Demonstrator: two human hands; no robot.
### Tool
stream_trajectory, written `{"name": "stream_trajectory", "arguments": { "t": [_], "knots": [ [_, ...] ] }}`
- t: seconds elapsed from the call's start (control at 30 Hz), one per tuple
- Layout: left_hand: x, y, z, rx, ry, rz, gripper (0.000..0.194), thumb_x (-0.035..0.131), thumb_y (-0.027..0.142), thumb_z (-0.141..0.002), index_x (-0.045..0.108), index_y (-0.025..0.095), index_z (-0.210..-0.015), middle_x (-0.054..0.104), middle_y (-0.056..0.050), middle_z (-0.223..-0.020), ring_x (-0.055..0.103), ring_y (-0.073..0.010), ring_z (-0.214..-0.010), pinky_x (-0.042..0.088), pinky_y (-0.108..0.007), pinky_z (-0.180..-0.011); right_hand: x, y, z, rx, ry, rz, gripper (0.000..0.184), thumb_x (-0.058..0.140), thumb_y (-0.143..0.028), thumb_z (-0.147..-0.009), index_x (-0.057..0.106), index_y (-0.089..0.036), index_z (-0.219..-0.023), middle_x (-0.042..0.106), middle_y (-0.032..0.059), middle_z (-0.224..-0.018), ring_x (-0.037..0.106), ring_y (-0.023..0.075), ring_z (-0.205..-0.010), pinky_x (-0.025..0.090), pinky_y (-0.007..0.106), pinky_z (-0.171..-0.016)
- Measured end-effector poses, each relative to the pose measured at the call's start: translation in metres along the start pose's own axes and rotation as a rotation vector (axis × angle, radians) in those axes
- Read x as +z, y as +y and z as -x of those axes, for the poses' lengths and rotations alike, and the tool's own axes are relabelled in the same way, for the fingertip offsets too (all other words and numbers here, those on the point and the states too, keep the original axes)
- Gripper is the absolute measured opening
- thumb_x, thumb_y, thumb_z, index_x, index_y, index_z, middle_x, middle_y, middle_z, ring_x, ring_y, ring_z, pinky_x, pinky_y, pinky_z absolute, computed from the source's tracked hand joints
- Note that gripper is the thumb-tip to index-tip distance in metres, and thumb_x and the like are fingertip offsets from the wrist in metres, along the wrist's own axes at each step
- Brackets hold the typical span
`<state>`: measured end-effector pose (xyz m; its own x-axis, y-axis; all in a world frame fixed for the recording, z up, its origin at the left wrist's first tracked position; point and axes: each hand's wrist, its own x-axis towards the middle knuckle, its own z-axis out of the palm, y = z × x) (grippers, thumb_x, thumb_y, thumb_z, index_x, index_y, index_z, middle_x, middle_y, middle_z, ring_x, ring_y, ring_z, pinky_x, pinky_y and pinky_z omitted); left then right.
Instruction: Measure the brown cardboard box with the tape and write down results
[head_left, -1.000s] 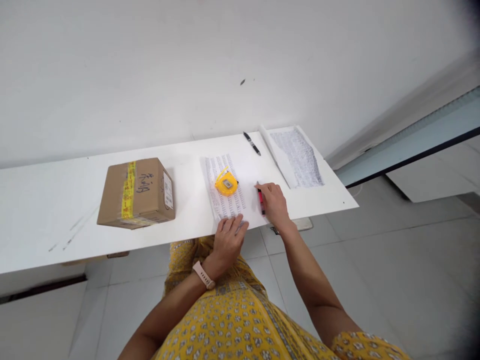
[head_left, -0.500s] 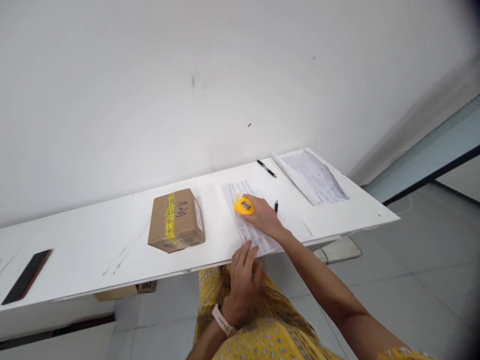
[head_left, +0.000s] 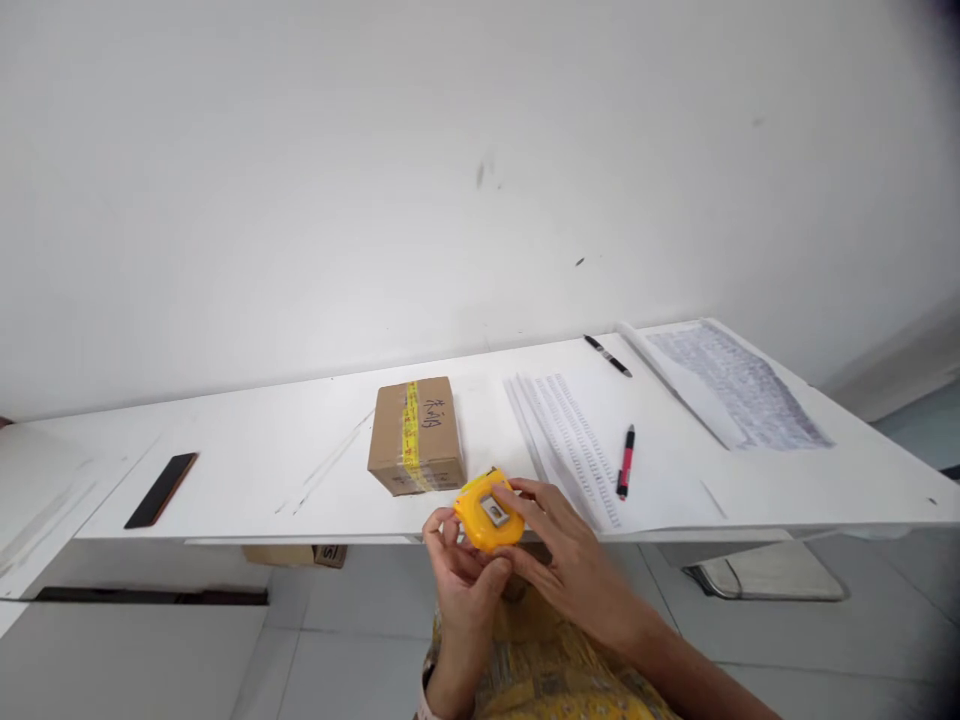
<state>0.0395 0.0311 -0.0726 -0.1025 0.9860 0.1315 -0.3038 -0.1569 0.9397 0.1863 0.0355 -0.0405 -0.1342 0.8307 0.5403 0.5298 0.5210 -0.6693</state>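
Note:
Both hands hold a yellow tape measure [head_left: 489, 512] just in front of the white table's front edge [head_left: 315, 532]. My left hand [head_left: 459, 566] grips it from below and the left, fingers curled round its body. My right hand [head_left: 564, 558] wraps it from the right, fingers over its top. A taped cardboard box [head_left: 415, 434] with handwriting on top stands on the table just behind the tape measure. A red pen [head_left: 625, 460] lies on a printed sheet [head_left: 571, 440] to the right of the box.
A black phone [head_left: 161, 489] lies on the table at the left. A black pen [head_left: 607, 355] and a second printed sheet [head_left: 735, 384] lie at the back right. A white wall rises right behind the table. Tiled floor and another cardboard box [head_left: 294, 553] show below.
My right hand let go of the red pen, took the tape measure off the sheet and brought it to the table's edge, where my left hand joined it. The view swung left.

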Motion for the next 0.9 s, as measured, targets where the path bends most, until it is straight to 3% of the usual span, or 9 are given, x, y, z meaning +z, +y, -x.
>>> {"name": "stream_trajectory", "arguments": {
  "t": [0.1,0.2,0.37,0.5,0.63,0.77,0.9],
  "knots": [
    [-0.018,0.004,-0.002,-0.028,0.087,-0.05,0.078,0.079,0.045,-0.075,0.031,0.032,-0.135,0.062,-0.01,-0.119,0.07,-0.0245,-0.099,0.059,-0.037,-0.083,0.006,-0.015,-0.003,-0.076,-0.079,-0.075,0.051,0.053,-0.022,-0.094,0.047,-0.04,-0.142,0.058,0.0097,-0.128,0.062,0.0259,-0.112,0.059,0.044,-0.089],
    [-0.031,0.008,-0.003,-0.039,0.086,-0.081,0.083,0.075,0.048,-0.079,0.03,0.029,-0.145,0.062,-0.014,-0.128,0.068,-0.0264,-0.107,0.058,-0.038,-0.088,0.013,-0.024,-0.005,-0.092,-0.143,-0.19,0.043,0.049,-0.019,-0.095,0.055,-0.037,-0.134,0.059,0.009,-0.127,0.059,0.0247,-0.115,0.056,0.043,-0.094],
    [-0.04,0.014,0.002,-0.084,-0.024,-0.034,0.082,0.077,0.053,-0.076,0.037,0.031,-0.144,0.063,-0.012,-0.13,0.07,-0.0257,-0.099,0.061,-0.034,-0.074,0.02,-0.016,-0.011,0.201,-0.149,-0.347,0.042,0.055,-0.033,-0.094,0.051,-0.033,-0.136,0.06,0.0082,-0.123,0.061,0.0211,-0.099,0.058,0.037,-0.082],
    [-0.038,0.017,0.006,-0.138,-0.119,-0.066,0.095,0.078,0.06,-0.071,0.029,0.034,-0.148,0.062,-0.012,-0.13,0.069,-0.0273,-0.101,0.062,-0.037,-0.075,0.019,-0.011,-0.018,0.21,-0.224,-0.413,0.039,0.059,-0.036,-0.092,0.055,-0.032,-0.13,0.061,0.0057,-0.116,0.057,0.0196,-0.097,0.053,0.036,-0.087],
    [-0.036,0.017,0.01,-0.228,-0.147,-0.039,0.111,0.084,0.052,-0.068,0.014,0.036,-0.153,0.057,-0.013,-0.137,0.069,-0.0267,-0.103,0.06,-0.04,-0.082,0.017,-0.01,-0.02,0.25,-0.251,-0.453,0.04,0.064,-0.034,-0.088,0.056,-0.032,-0.127,0.059,0.0038,-0.112,0.054,0.0178,-0.091,0.05,0.035,-0.087],
    [-0.036,0.018,0.013,-0.297,-0.161,-0.008,0.095,0.084,0.044,-0.067,0.029,0.032,-0.144,0.063,-0.01,-0.121,0.069,-0.023,-0.089,0.059,-0.04,-0.079,0.015,-0.004,-0.022,0.369,-0.311,-0.554,0.036,0.075,-0.033,-0.077,0.057,-0.027,-0.109,0.058,0.0013,-0.099,0.053,0.0163,-0.083,0.048,0.032,-0.08],
    [-0.037,0.025,0.013,-0.127,-0.209,-0.22,0.067,0.083,0.039,-0.062,0.055,0.025,-0.121,0.053,-0.011,-0.132,0.057,-0.0296,-0.114,0.051,-0.039,-0.091,0.009,-0.005,-0.03,0.423,-0.343,-0.701,0.031,0.077,-0.038,-0.076,0.051,-0.023,-0.085,0.056,0.0001,-0.093,0.048,0.0127,-0.074,0.045,0.029,-0.07]
  ]
}}
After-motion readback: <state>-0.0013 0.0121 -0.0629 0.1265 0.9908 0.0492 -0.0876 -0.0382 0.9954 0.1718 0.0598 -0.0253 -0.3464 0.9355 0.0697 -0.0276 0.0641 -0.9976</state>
